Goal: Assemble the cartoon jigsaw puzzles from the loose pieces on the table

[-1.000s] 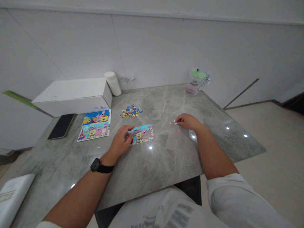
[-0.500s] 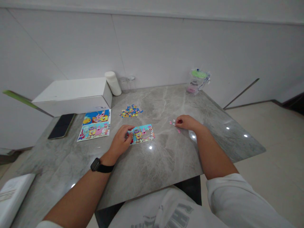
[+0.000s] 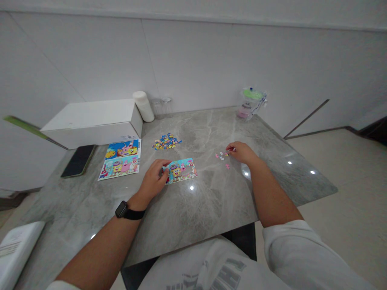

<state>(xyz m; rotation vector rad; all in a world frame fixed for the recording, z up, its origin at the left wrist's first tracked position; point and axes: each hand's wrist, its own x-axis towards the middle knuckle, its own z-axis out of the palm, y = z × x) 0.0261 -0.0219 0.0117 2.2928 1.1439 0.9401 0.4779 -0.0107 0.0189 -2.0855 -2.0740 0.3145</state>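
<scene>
A partly assembled cartoon jigsaw puzzle [image 3: 178, 171] lies flat on the grey marble table, with a gap in its right part. My left hand [image 3: 155, 179] rests at its left edge, thumb and index finger spread over the corner. Several small loose pieces [image 3: 221, 158] lie to the right of the puzzle. Beside them, my right hand [image 3: 240, 153] has its fingertips pinched together on what looks like a small piece, mostly hidden. Farther back sits a pile of blue and yellow pieces [image 3: 167, 141]. A printed picture sheet [image 3: 121, 160] lies on the left.
A phone [image 3: 79, 161] and a long white box [image 3: 93, 121] are at the left. Behind stand a white bottle [image 3: 144, 106] and two clear glasses [image 3: 167, 108]. A plastic bag [image 3: 252, 104] is at the back right, a white object [image 3: 19, 249] at the near left.
My right hand has moved slightly back and to the right from the loose pieces, so more of them show. My left hand and the puzzle have stayed in place.
</scene>
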